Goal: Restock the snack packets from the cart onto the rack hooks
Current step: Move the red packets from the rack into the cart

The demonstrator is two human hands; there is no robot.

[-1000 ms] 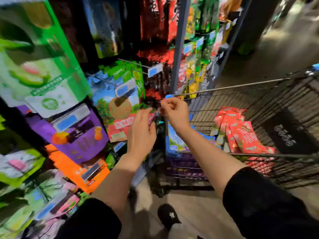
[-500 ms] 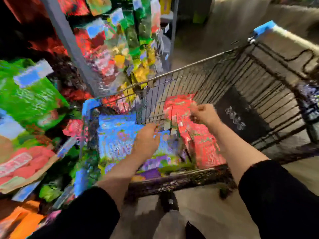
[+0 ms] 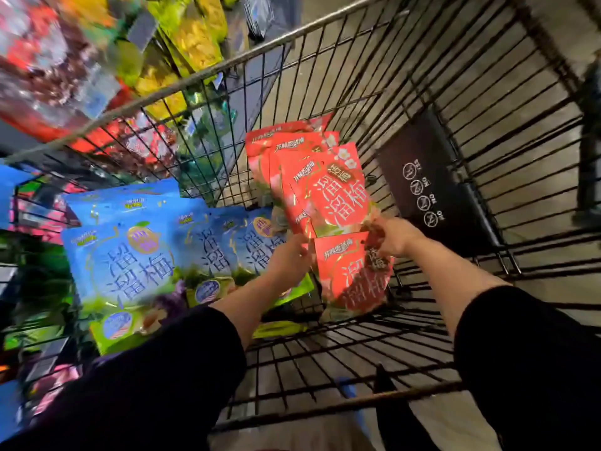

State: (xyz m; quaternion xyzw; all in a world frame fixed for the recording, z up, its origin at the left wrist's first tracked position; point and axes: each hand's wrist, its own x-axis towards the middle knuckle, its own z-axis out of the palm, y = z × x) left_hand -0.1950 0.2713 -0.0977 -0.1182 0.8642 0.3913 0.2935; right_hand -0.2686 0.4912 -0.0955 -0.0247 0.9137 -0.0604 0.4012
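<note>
Wire cart [image 3: 374,102] holds the stock beside the rack [image 3: 65,60], within easy reach. Blue packets [image 3: 130,255] lie flat on its left, red packets [image 3: 322,187] fanned mid-basket, both printed 溜溜梅. Right hand [image 3: 393,237] pinches the red fan's lower edge, probably lifting a batch; left hand [image 3: 289,255] touches the red edge, grip unclear.

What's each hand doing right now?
Left hand: grips the red packets' lower left edge.
Right hand: grips the same red packets at their lower right.
</note>
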